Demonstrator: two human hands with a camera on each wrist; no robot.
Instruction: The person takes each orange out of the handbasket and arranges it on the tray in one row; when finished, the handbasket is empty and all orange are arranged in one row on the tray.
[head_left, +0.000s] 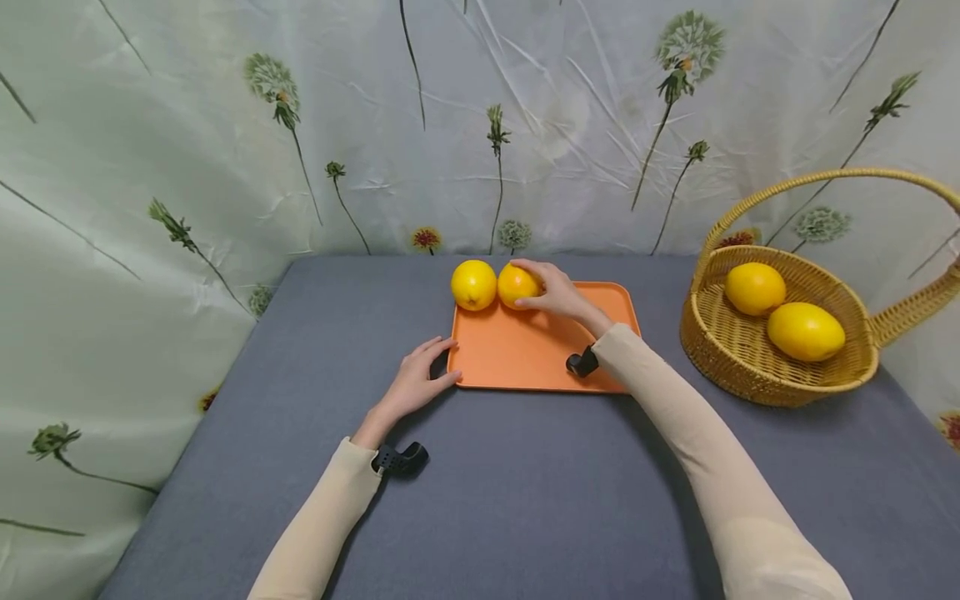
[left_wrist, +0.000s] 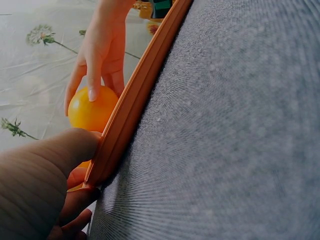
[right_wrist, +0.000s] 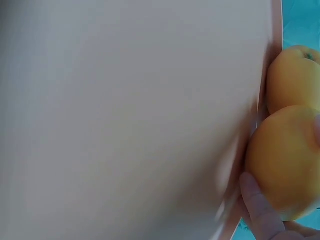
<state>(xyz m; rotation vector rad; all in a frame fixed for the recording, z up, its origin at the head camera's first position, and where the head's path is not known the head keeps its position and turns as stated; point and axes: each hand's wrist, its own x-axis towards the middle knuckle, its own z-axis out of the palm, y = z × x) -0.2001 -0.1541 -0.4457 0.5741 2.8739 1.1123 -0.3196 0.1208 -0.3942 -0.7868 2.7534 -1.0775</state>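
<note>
An orange rectangular tray lies on the table. My left hand holds it by the left side, the thumb on the rim by the near corner and the other fingers farther along the edge. At the back of the tray my right hand grips a round orange, its fingers over the far side and its thumb on the near side. Beside that, at the back left corner, sits a second orange. In the right wrist view the held orange overlaps the other orange.
A wicker basket with a tall handle stands to the right of the tray and contains two yellow fruits. Grey cloth covers the table. A flower-printed curtain hangs behind the table and along its left side.
</note>
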